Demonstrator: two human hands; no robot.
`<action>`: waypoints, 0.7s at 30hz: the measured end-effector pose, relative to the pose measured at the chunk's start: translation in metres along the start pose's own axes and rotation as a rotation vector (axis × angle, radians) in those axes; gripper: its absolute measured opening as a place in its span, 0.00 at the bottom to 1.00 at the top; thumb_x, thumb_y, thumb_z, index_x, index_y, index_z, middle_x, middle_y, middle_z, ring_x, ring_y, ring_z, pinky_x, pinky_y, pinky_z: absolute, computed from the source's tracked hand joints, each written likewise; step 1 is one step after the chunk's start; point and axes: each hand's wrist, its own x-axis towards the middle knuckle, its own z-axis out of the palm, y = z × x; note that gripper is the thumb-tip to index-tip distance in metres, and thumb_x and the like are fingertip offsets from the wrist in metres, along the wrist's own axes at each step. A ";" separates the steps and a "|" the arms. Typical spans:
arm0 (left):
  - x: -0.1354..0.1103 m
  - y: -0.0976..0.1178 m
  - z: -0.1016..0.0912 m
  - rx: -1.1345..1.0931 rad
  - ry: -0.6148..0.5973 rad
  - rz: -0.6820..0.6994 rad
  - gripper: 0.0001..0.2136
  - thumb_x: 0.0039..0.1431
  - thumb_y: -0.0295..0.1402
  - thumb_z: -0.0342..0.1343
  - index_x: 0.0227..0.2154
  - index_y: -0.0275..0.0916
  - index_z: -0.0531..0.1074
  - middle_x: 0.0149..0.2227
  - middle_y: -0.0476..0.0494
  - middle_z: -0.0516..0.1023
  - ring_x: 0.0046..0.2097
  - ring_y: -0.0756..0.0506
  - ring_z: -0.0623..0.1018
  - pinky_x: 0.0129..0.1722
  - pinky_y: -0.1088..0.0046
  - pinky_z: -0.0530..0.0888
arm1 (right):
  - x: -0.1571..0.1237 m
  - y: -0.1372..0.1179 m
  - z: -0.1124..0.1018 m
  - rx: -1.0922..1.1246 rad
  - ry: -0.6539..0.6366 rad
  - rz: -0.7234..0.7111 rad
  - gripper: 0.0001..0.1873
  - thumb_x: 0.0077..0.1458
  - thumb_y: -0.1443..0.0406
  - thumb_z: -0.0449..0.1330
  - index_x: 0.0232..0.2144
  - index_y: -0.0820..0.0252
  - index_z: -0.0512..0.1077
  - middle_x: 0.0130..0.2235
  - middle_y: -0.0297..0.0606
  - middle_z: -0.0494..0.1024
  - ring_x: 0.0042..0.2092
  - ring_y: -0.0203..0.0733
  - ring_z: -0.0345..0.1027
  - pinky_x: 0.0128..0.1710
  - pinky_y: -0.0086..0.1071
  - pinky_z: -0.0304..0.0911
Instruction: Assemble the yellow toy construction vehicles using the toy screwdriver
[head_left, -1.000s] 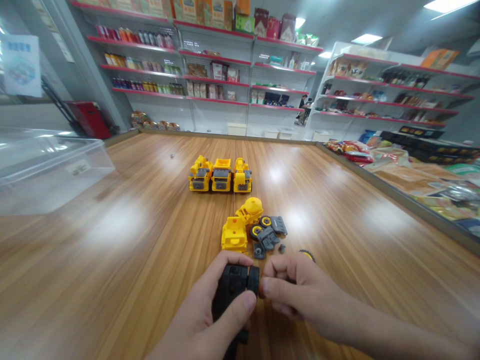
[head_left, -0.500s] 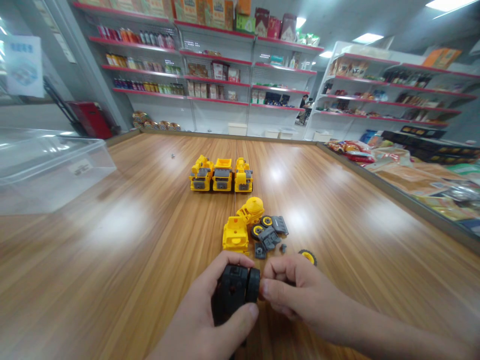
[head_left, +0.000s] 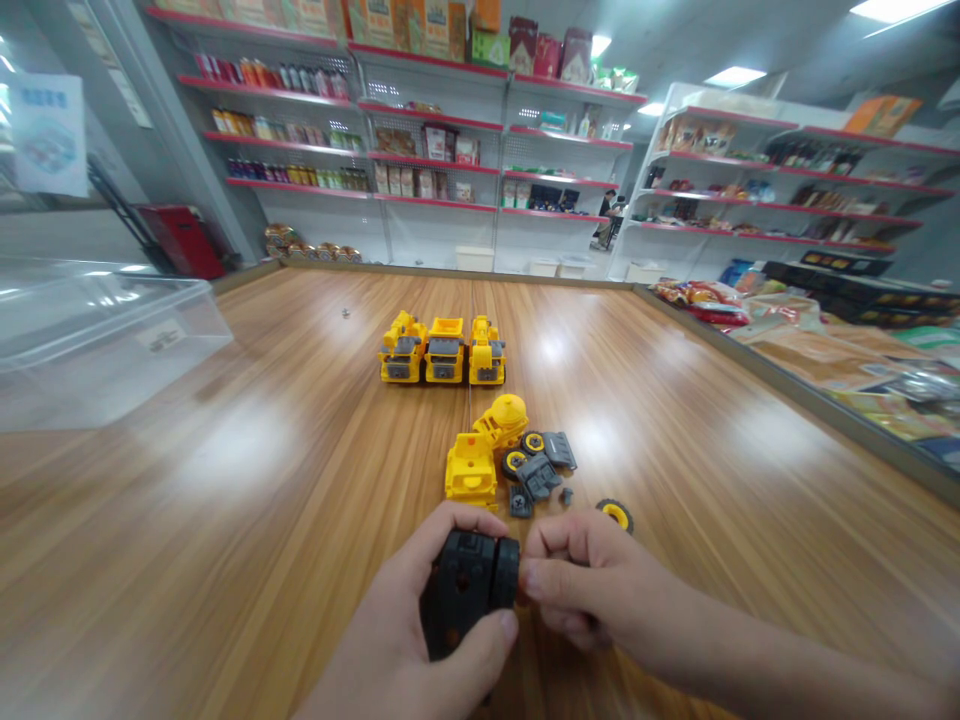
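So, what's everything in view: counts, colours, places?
Trucks: 3, yellow-grey, mid-table row
Cab: 1, yellow, nearer than trucks
Drum: 1, yellow, behind cab
Loose wheels: 3, black-yellow, right of cab
Small parts: several, grey, right of cab
Chassis: 1, black, front centre
Held wheel: 1, black, chassis's right side
Bit: 1, greyish, table's far left
Bin: 1, clear, table's left
Table: 1, brown, foreground
Packets: many, mixed, far right
Box: 1, red, back left
Shelves: 2 units, white-pink, background
Goods: many, mixed, on shelves
Person: at least 1, dark-clothed, far back
Left hand: 1, bare, around chassis
Right hand: 1, bare, at held wheel
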 end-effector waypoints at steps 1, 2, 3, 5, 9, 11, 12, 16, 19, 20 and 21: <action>-0.001 0.001 0.000 0.001 0.021 -0.003 0.13 0.50 0.34 0.59 0.40 0.43 0.69 0.31 0.50 0.73 0.29 0.49 0.72 0.28 0.76 0.70 | 0.000 0.000 0.000 0.018 -0.004 0.016 0.23 0.47 0.51 0.68 0.23 0.61 0.63 0.16 0.22 0.61 0.16 0.23 0.45 0.16 0.22 0.39; -0.001 0.002 0.001 0.000 0.039 -0.008 0.13 0.50 0.35 0.59 0.40 0.43 0.69 0.31 0.50 0.73 0.30 0.48 0.72 0.28 0.76 0.69 | -0.001 0.000 0.000 0.036 -0.009 0.031 0.23 0.47 0.51 0.68 0.24 0.61 0.63 0.16 0.22 0.61 0.16 0.23 0.45 0.16 0.22 0.38; -0.002 0.003 0.001 -0.001 0.045 -0.011 0.13 0.50 0.36 0.59 0.40 0.43 0.69 0.31 0.49 0.74 0.31 0.48 0.73 0.28 0.75 0.69 | -0.001 -0.001 0.000 0.054 -0.016 0.045 0.22 0.48 0.52 0.68 0.24 0.60 0.62 0.16 0.22 0.61 0.16 0.23 0.44 0.16 0.22 0.37; -0.003 0.003 0.000 0.000 0.039 -0.011 0.13 0.51 0.37 0.59 0.40 0.43 0.69 0.32 0.48 0.75 0.32 0.46 0.73 0.29 0.74 0.69 | 0.000 0.000 0.000 0.072 -0.028 0.061 0.21 0.49 0.53 0.67 0.24 0.60 0.61 0.16 0.22 0.60 0.16 0.23 0.43 0.16 0.22 0.36; -0.005 0.000 0.001 -0.019 0.005 -0.006 0.20 0.50 0.40 0.60 0.47 0.45 0.67 0.32 0.48 0.76 0.30 0.45 0.74 0.29 0.72 0.70 | 0.001 0.001 0.000 -0.020 0.020 -0.019 0.20 0.51 0.53 0.64 0.24 0.59 0.61 0.17 0.22 0.60 0.17 0.25 0.45 0.17 0.23 0.39; -0.005 -0.002 0.002 -0.026 0.033 -0.011 0.24 0.50 0.41 0.61 0.51 0.47 0.65 0.32 0.48 0.76 0.30 0.45 0.74 0.31 0.70 0.71 | 0.000 0.001 0.000 -0.178 0.097 -0.113 0.18 0.53 0.56 0.62 0.23 0.59 0.61 0.18 0.24 0.59 0.20 0.27 0.47 0.19 0.24 0.42; -0.006 -0.002 0.003 -0.028 0.048 -0.022 0.26 0.50 0.41 0.61 0.52 0.47 0.64 0.31 0.48 0.75 0.30 0.45 0.74 0.32 0.70 0.71 | 0.000 0.001 0.000 -0.284 0.139 -0.158 0.16 0.55 0.58 0.60 0.23 0.59 0.61 0.19 0.25 0.59 0.21 0.27 0.49 0.20 0.25 0.44; -0.005 -0.003 0.004 -0.140 -0.025 -0.102 0.23 0.54 0.44 0.59 0.51 0.45 0.64 0.34 0.47 0.75 0.32 0.46 0.75 0.33 0.70 0.73 | -0.004 0.000 0.000 -0.765 0.230 -0.327 0.10 0.56 0.64 0.56 0.24 0.60 0.63 0.21 0.28 0.61 0.25 0.30 0.54 0.25 0.27 0.49; -0.002 -0.006 0.003 -0.281 -0.131 -0.205 0.22 0.57 0.48 0.56 0.50 0.42 0.62 0.32 0.47 0.75 0.30 0.47 0.76 0.30 0.71 0.73 | -0.007 -0.001 -0.001 -0.962 0.215 -0.419 0.09 0.56 0.66 0.55 0.24 0.60 0.65 0.21 0.28 0.62 0.24 0.30 0.54 0.25 0.26 0.50; -0.002 -0.007 0.002 -0.313 -0.167 -0.235 0.22 0.58 0.48 0.55 0.49 0.42 0.61 0.29 0.48 0.75 0.28 0.47 0.77 0.29 0.72 0.73 | -0.007 -0.001 -0.001 -0.990 0.212 -0.442 0.08 0.55 0.66 0.56 0.24 0.60 0.65 0.21 0.28 0.62 0.23 0.30 0.55 0.24 0.26 0.50; -0.001 -0.009 0.002 -0.338 -0.201 -0.260 0.22 0.59 0.49 0.54 0.49 0.41 0.60 0.25 0.49 0.74 0.26 0.46 0.77 0.27 0.72 0.72 | -0.007 -0.001 -0.001 -1.016 0.213 -0.462 0.07 0.54 0.66 0.56 0.24 0.60 0.66 0.21 0.28 0.62 0.23 0.30 0.55 0.24 0.26 0.50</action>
